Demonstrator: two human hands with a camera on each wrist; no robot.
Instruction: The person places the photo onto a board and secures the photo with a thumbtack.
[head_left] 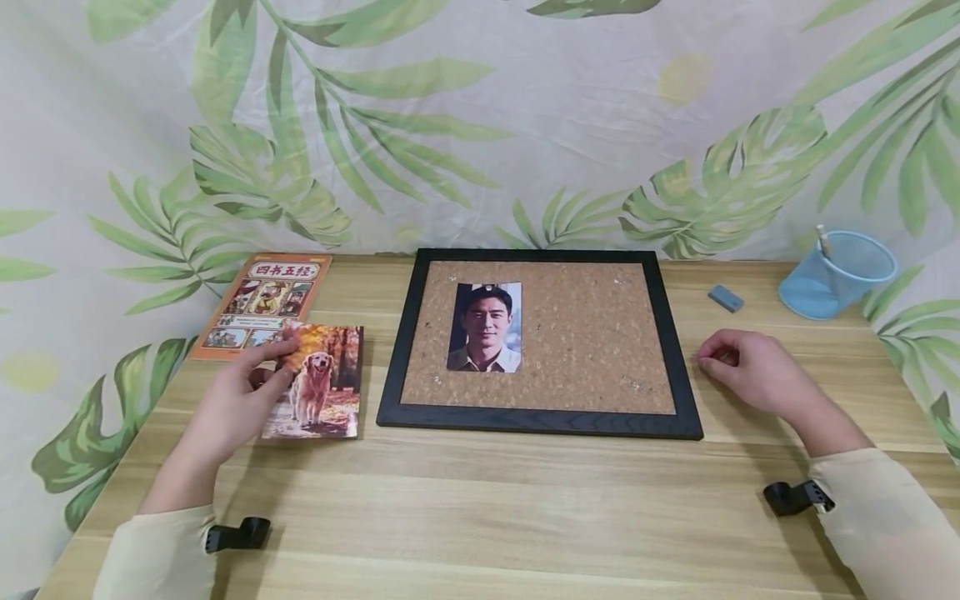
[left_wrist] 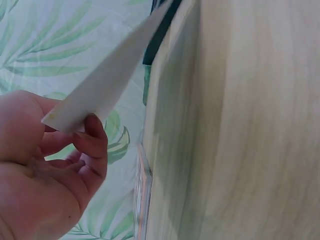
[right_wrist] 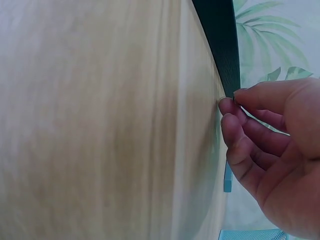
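My left hand (head_left: pixel 238 398) pinches a photo of a golden retriever (head_left: pixel 318 387) by its left side, between thumb and fingers. In the left wrist view the photo's plain back (left_wrist: pixel 102 82) shows, tilted and lifted off the table. A cork board (head_left: pixel 577 333) in a black frame lies in the middle. Pinned on its left half is a portrait photo (head_left: pixel 486 333), a small pin (head_left: pixel 488 288) at its top. Beside the frame's right edge, my right hand (head_left: pixel 757 375) hovers with loosely curled fingers; nothing shows between the thumb and fingertips (right_wrist: pixel 231 125).
An orange book (head_left: pixel 258 292) lies at the back left, partly behind the dog photo. Small clear pins (head_left: pixel 617 282) sit near the cork's corners. To the right are a blue eraser (head_left: pixel 725 298) and a blue mesh cup (head_left: pixel 832 279). Leaf-patterned cloth (head_left: pixel 570 125) hangs behind the table.
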